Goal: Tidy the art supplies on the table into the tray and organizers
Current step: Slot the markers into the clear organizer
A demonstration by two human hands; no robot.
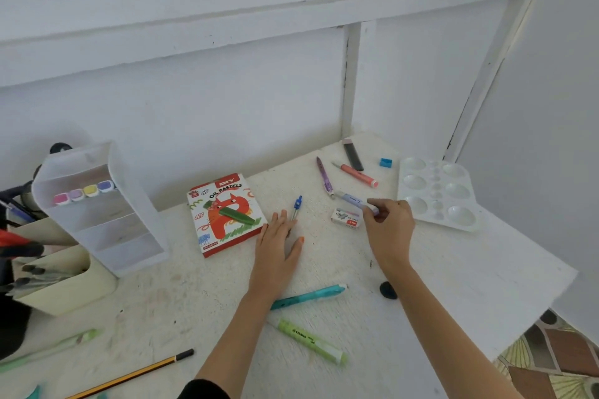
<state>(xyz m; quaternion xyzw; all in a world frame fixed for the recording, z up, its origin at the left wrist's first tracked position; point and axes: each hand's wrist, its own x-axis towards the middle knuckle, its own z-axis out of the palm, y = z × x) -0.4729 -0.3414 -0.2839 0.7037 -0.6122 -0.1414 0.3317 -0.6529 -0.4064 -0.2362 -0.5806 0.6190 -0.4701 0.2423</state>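
Observation:
My right hand pinches the near end of a lilac highlighter that lies on the white table. My left hand rests flat on the table, fingers straight, beside the oil pastels box and touching a blue compass. A small staples box sits just left of my right hand. A clear tiered organizer holding several pastel markers stands at the left, with cream pen holders in front of it.
A white paint palette lies at the right. Behind my right hand are a purple pen, coral marker, dark lead case and blue sharpener. Nearer lie a teal pen, green highlighter, black eraser and pencil.

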